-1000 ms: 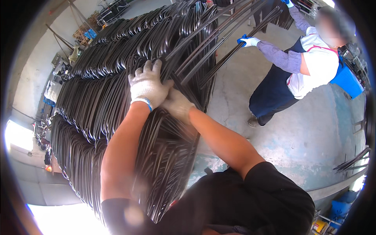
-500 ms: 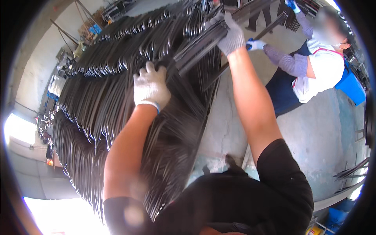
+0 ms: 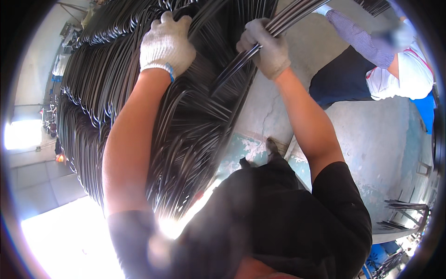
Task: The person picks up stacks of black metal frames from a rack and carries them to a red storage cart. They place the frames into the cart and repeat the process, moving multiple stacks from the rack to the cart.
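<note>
A bundle of thin steel rods (image 3: pixel 278 23) is clenched in the gloved right hand (image 3: pixel 265 46) above the stack's upper edge; the left hand (image 3: pixel 165 44) is curled over the bent-rod stack (image 3: pixel 139 102). Rods are best kept together and drawn out straight, clear of the co-worker (image 3: pixel 371 65).

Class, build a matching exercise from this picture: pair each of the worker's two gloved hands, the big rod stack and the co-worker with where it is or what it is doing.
Things
1. left hand
2. right hand
3. rod stack
4. co-worker

States
A. stands on the concrete floor at upper right
B. rests on top of the curved rods
C. fills the left of the view
D. closed around a thin bundle of straight rods

Pairs: 1-B, 2-D, 3-C, 4-A
</note>
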`<state>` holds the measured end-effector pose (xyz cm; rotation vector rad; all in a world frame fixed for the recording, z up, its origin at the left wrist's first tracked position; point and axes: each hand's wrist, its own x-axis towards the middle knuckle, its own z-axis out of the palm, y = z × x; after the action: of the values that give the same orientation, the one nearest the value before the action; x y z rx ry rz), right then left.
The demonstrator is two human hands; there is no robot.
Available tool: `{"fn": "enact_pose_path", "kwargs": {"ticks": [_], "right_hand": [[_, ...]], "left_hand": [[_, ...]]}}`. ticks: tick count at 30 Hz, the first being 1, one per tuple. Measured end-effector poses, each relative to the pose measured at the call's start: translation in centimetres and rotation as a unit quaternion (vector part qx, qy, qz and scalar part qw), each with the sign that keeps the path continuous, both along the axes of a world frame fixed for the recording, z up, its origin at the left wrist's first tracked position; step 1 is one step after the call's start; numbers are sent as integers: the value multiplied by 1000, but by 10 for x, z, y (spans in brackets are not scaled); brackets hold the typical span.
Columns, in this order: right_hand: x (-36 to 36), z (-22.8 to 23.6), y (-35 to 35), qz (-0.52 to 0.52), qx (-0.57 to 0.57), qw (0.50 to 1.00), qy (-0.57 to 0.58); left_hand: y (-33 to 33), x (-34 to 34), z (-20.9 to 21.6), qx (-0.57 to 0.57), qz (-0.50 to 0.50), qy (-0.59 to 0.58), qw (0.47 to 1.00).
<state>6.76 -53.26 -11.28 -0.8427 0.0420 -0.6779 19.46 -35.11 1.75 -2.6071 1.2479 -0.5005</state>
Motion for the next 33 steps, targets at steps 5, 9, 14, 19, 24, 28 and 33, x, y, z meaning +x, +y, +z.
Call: {"fn": "enact_pose_path", "kwargs": {"ticks": [5,9,14,19,24,28,33], "right_hand": [[-9,-47,57,-49,-118,986,105],[-1,-105,89,-1,-159,976,147],[-20,-173,97,33,-273,926,259],[-32,-104,88,-55,-163,951,258],[-35,-3,76,-41,-260,934,244],[-35,-95,92,38,-321,889,324],[-24,-118,124,56,-385,870,304]], "left_hand": [[3,-4,-10,-42,-38,-52,997],[6,-12,6,-32,3,-29,999],[-7,-7,-7,-51,-19,-9,998],[-8,-5,-5,-54,-45,-17,997],[8,-23,6,-53,-13,-14,998],[-11,-19,-4,-38,-21,-5,999],[2,5,-7,1,8,-46,999]]}}
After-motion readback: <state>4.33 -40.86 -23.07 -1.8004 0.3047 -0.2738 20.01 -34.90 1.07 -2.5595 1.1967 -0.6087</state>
